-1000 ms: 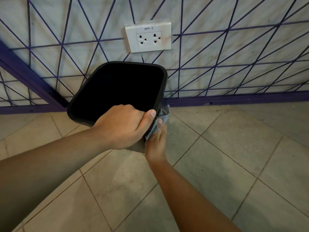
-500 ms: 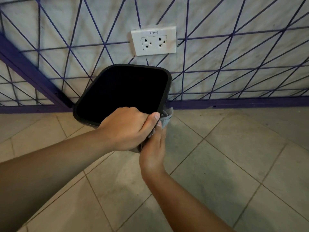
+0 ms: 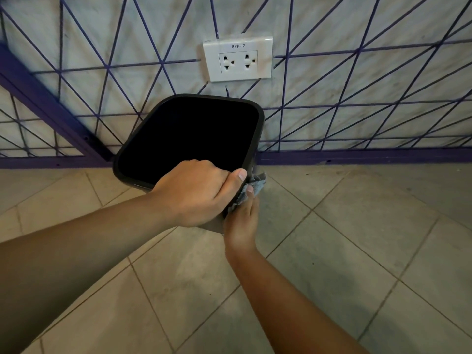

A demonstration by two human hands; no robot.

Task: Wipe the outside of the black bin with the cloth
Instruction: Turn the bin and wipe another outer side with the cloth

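A person's left hand (image 3: 196,190) grips the near rim of a square black plastic bin (image 3: 189,136) tilted above a beige tiled floor (image 3: 344,251), while the right hand (image 3: 242,221) presses a grey cloth (image 3: 251,189) against its outer wall, below a white wall socket (image 3: 238,58).

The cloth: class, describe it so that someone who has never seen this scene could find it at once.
Start at the white wall socket and drop to the black bin tilted below it. At the bin's near right corner, just under the left hand gripping the rim, the right hand presses the cloth against the outer wall. It is the only soft, grey-blue, crumpled thing there.
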